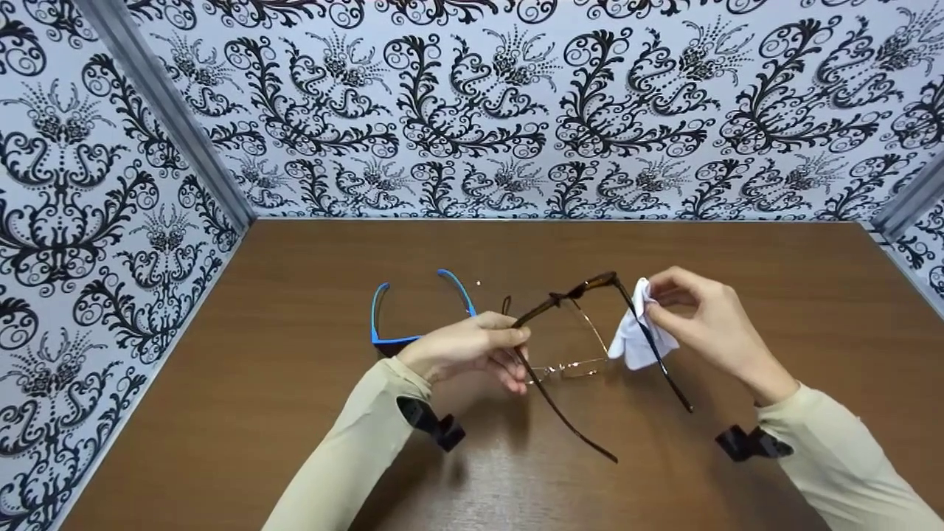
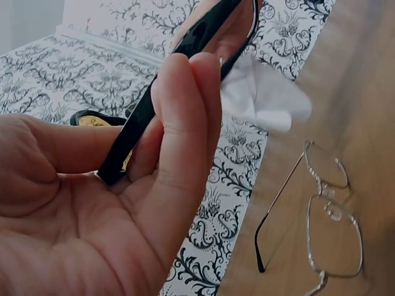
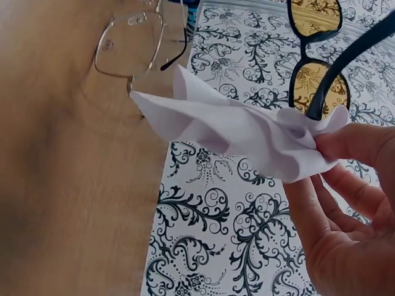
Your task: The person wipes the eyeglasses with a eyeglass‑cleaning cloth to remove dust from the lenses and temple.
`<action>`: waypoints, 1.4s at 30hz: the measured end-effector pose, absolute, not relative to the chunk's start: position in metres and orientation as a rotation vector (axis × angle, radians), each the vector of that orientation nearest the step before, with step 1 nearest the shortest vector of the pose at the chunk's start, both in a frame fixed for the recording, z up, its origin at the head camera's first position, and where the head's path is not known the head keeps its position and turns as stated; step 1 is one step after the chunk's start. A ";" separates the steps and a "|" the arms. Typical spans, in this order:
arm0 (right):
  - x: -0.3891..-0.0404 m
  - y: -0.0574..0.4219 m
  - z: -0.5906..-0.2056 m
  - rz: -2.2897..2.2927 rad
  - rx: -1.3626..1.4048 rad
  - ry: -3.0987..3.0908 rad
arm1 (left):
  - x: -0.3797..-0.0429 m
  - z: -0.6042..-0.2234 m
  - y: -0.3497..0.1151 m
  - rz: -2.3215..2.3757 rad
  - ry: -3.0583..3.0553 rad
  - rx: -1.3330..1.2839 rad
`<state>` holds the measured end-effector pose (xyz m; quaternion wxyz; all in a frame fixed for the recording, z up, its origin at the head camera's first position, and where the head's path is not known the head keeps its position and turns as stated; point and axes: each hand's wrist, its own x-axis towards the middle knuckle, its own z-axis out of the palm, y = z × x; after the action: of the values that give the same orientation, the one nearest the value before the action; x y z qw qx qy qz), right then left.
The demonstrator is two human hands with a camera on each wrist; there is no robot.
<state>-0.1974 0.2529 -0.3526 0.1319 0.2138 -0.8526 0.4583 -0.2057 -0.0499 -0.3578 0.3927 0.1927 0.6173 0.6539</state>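
Dark-framed glasses (image 1: 605, 279) are held up above the table, temples unfolded toward me. My left hand (image 1: 472, 343) pinches them between thumb and fingers at the hinge end of one temple (image 2: 139, 117). Yellow-tinted lenses (image 3: 315, 83) show in the right wrist view. A white cloth (image 1: 636, 343) is pinched in my right hand (image 1: 712, 324), gathered about the other temple (image 3: 345, 65). Below the held pair, thin metal-rimmed glasses (image 1: 564, 369) rest on the table; their clear lenses show in the left wrist view.
Blue-templed glasses (image 1: 375, 317) lie on the brown wooden table (image 1: 295, 413), partly behind my left hand. A tiny white speck (image 1: 478, 283) is near them. Patterned walls (image 1: 472, 110) stand at the back and sides. Each wrist bears a black camera mount (image 1: 431, 422).
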 end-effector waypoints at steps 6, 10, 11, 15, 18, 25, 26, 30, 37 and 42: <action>-0.207 0.252 -0.350 1.326 0.621 -2.464 | -0.202 -0.360 -0.042 1.614 1.571 0.500; -0.208 0.252 -0.350 1.313 0.616 -2.452 | -0.201 -0.361 -0.040 1.608 1.574 0.485; -0.208 0.252 -0.351 1.307 0.612 -2.452 | -0.201 -0.361 -0.040 1.611 1.577 0.484; -0.206 0.253 -0.354 1.303 0.597 -2.459 | -0.202 -0.361 -0.039 1.654 1.587 0.468; -0.202 0.255 -0.356 1.308 0.600 -2.470 | -0.204 -0.362 -0.040 1.690 1.591 0.443; -0.192 0.256 -0.362 1.299 0.654 -2.464 | -0.212 -0.364 -0.045 1.800 1.616 0.347; -0.191 0.256 -0.363 1.300 0.669 -2.462 | -0.214 -0.364 -0.046 1.817 1.621 0.333; -0.185 0.257 -0.366 1.291 0.737 -2.453 | -0.220 -0.365 -0.051 1.867 1.632 0.323; -0.174 0.262 -0.368 1.269 0.838 -2.416 | -0.228 -0.365 -0.060 1.918 1.643 0.274; -0.168 0.265 -0.365 1.221 0.897 -2.399 | -0.232 -0.367 -0.066 1.945 1.634 0.248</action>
<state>-0.1683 0.2652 -0.3653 0.1517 0.3126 -0.8357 0.4253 -0.2316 -0.0656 -0.3672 0.2904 0.0930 0.6126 0.7292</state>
